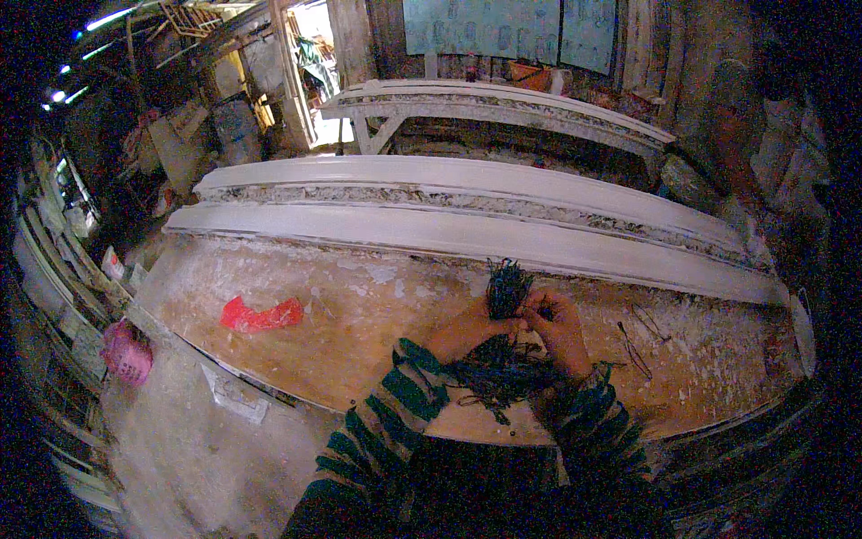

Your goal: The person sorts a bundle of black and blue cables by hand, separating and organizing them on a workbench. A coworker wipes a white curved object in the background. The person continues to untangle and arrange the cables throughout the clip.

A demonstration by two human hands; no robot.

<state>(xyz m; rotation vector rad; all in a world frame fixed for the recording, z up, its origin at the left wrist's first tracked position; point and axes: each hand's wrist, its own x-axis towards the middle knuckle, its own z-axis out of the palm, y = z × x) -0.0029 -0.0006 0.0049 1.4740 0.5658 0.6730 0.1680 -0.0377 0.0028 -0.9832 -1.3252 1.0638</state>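
Note:
A bundle of dark, thin strands [509, 286], perhaps string or fibre, stands upright between my two hands above the table. My left hand [474, 331] is closed around the lower part of the bundle. Close against it, my right hand [559, 332] has its fingers bent at the bundle's right side, with some dark strands at the fingertips. A loose heap of the same dark strands [505, 370] lies on the table just below my hands, between my forearms. Two or so thin dark loops [636, 350] rest on the tabletop to the right.
A worn wooden table [386, 296] spreads beneath my hands. On its left lies a crumpled red piece [260, 314]. Long white moulded lengths [467, 229] run along its far side. Behind stands a white bench [503, 97]. A pink sack [127, 353] sits at the left.

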